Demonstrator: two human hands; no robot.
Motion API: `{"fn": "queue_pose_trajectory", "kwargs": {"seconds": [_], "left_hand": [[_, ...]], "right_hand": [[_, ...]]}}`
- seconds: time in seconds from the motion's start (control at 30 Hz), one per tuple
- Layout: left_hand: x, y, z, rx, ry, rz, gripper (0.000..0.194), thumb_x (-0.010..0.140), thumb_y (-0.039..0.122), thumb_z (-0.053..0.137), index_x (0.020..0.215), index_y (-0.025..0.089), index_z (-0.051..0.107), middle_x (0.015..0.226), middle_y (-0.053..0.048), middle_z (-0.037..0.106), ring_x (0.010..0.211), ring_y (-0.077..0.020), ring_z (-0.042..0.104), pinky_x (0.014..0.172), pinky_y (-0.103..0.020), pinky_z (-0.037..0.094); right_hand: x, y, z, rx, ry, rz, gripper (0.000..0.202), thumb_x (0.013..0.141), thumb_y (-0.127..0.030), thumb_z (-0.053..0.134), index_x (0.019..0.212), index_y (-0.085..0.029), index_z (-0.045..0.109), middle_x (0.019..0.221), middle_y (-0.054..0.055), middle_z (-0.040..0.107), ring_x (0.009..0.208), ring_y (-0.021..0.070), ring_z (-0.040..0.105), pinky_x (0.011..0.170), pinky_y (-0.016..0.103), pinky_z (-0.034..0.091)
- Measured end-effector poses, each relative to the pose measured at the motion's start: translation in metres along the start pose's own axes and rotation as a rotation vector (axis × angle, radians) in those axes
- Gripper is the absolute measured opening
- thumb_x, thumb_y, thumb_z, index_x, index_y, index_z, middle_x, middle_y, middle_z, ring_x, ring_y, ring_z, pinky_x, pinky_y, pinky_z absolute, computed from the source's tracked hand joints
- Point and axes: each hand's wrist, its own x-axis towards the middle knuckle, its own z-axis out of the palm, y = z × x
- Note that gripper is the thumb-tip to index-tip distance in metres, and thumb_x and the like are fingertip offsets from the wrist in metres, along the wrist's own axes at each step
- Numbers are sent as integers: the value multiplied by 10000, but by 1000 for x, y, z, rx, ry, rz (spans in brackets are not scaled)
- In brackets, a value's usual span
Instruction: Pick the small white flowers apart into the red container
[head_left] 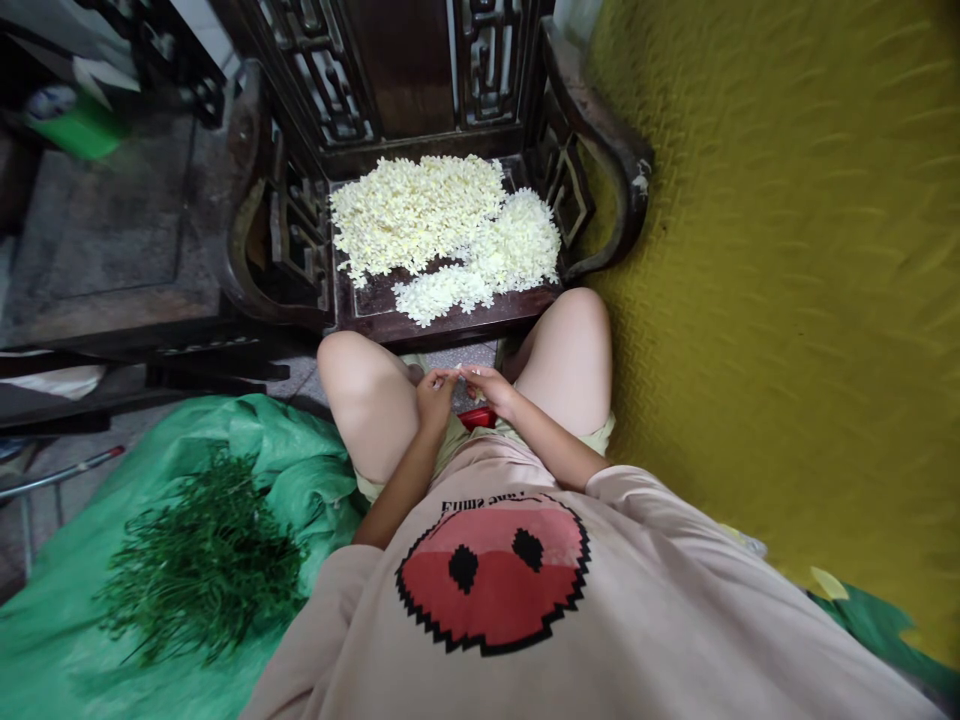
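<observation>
Flowers (420, 215) heaped on chair (358, 306), plenty apparently done; left hand (436, 392) and right hand (489, 388) meet, fingertips pinched on tiny pale bit (459, 369); amount left unclear.

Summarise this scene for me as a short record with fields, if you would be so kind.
Hands: left hand and right hand, fingers close together
Between the fingers: small pale piece, too small to identify
Ahead: pale blossoms heaped on a dark wooden chair
Closer to the person: red object, partly hidden
Left side: green stems on green sheeting
Right side: yellow textured surface
</observation>
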Motion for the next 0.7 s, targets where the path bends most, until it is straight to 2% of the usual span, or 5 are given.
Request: {"fn": "queue_pose_trajectory", "kwargs": {"seconds": [0.1,0.23,0.5,0.7], "left_hand": [[0,4,0,-43,-17,2,190,668,366,652,680,177,637,631,12,555,642,-120,482,629,-229,377],[-1,9,1,-129,-69,-61,230,670,399,654,674,169,640,661,3,584,677,-127,508,673,-242,395],[3,2,2,-172,-83,-108,241,591,371,720,705,164,669,664,7,593,647,-105,498,675,-239,395],[2,2,3,-195,-118,-129,286,552,353,749,752,159,684,566,40,503,580,-84,454,602,-221,359]], "right_hand": [[0,-2,0,26,25,-12,391,556,-496,747,683,-163,587,499,-62,448,442,57,367,443,221,248],[0,-3,0,17,52,-34,377,564,-479,750,663,-162,570,483,-65,441,444,60,385,446,217,264],[1,-2,-2,-36,62,-58,388,591,-510,718,675,-160,574,455,-65,440,430,64,377,447,220,249],[3,-1,-4,-41,54,-57,409,602,-549,693,670,-168,560,470,-61,432,440,68,368,442,224,238]]}}
